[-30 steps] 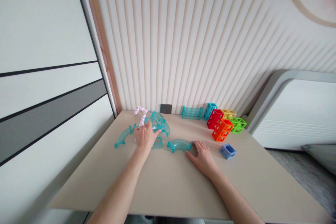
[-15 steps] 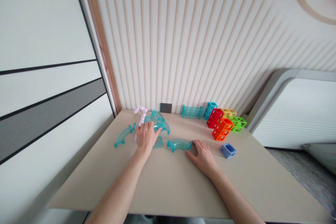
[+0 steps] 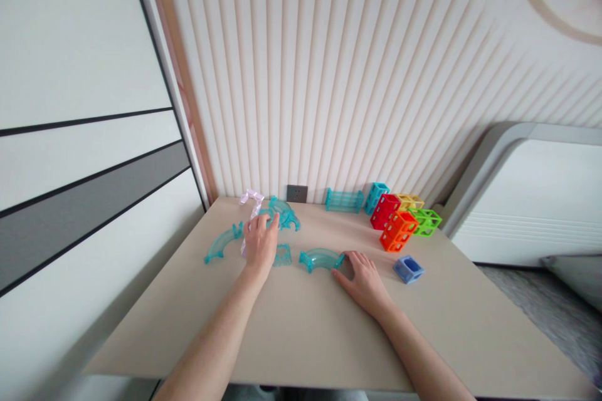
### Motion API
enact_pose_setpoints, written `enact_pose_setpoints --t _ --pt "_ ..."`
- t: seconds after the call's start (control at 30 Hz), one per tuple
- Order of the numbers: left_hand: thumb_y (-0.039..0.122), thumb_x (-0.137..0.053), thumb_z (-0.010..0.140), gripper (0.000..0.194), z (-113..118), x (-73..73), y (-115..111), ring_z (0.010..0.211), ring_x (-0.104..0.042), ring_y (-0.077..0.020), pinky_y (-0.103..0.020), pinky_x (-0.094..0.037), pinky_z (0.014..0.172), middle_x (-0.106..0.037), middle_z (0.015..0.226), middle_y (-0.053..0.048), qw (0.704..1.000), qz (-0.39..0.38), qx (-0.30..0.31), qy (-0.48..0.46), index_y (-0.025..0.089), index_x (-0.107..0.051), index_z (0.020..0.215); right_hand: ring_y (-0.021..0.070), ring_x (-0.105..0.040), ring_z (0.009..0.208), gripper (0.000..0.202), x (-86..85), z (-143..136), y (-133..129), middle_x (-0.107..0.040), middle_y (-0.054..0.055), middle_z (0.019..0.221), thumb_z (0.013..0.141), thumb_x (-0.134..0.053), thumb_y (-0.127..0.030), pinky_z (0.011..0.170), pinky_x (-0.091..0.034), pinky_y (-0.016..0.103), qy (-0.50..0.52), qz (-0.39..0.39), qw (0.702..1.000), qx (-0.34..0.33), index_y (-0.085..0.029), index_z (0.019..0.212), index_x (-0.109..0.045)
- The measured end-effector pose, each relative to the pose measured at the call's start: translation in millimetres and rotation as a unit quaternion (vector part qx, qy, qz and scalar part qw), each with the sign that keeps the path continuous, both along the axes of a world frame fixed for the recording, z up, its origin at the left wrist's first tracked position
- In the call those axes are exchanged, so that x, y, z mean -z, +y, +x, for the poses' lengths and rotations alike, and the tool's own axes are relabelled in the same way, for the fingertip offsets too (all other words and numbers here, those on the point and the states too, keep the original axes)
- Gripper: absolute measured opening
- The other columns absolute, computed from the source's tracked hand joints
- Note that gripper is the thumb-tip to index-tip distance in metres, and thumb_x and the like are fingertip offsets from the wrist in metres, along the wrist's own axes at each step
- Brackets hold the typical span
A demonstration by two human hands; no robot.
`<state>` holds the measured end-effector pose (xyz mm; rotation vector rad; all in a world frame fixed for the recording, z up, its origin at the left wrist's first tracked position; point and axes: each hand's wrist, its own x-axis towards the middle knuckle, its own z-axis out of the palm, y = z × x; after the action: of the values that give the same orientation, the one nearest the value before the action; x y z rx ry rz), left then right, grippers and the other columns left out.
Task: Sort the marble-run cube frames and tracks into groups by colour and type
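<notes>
Here, the left hand (image 3: pixel 261 241) is at the teal track pile (image 3: pixel 285 213); I can't tell if it pinches anything. The right hand (image 3: pixel 363 279), thumb and fingers apart, lies by one curved track (image 3: pixel 320 259) on the table (image 3: pixel 301 326), near one blue block (image 3: pixel 408 269).

1. Curved track piece (image 3: pixel 322 258): see-through teal plastic, bowed in an arch, with darker connector ends. It lay flat on the table (image 3: pixel 301 332), its bend pointing away from the viewer.
2. Cluster of teal pieces (image 3: pixel 285 213): several curved, translucent parts lay bunched and overlapping, farther back and to the left; the near left portion was hidden.
3. Small teal piece (image 3: pixel 283 255): translucent, partly hidden, it sat between them, just left of the arch.
</notes>
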<state>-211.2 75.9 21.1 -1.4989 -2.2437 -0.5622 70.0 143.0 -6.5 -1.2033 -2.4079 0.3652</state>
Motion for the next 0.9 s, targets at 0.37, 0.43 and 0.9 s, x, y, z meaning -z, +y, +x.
enact_pose_setpoints --t 0.37,0.43,0.9 --pt "0.011 -0.053 0.094 0.041 1 7.3 1 0.121 -0.055 -0.0296 -0.054 -0.033 0.112 -0.070 0.119 -0.008 0.996 -0.013 0.070 0.054 0.031 -0.067 0.126 0.0323 -0.062 0.111 0.038 1.8 0 0 -0.068 0.013 0.116 0.089 -0.064 -0.046 0.098 -0.045 0.047 0.005 -0.001 1.000 -0.005 -0.019 0.115 -0.061" --pt "0.009 -0.053 0.093 0.041 0 10.3 2 0.122 -0.055 -0.0299 -0.055 -0.033 0.113 -0.071 0.118 -0.007 0.994 -0.012 0.092 0.065 0.032 -0.068 0.124 0.0327 -0.061 0.112 0.039 3.0 0 1 -0.068 0.014 0.117 0.089 -0.064 -0.046 0.099 -0.045 0.048 0.002 -0.004 1.000 -0.005 -0.018 0.116 -0.061" --pt "0.039 -0.061 0.092 0.022 2 8.7 2 0.100 -0.062 -0.0325 -0.053 -0.037 0.103 -0.071 0.090 -0.011 0.994 0.057 0.090 0.028 0.021 -0.072 0.097 0.0337 -0.061 0.114 0.039 1.5 0 0 -0.068 0.015 0.119 0.090 -0.064 -0.045 0.101 -0.045 0.050 -0.002 -0.007 1.000 -0.009 -0.018 0.118 -0.061"
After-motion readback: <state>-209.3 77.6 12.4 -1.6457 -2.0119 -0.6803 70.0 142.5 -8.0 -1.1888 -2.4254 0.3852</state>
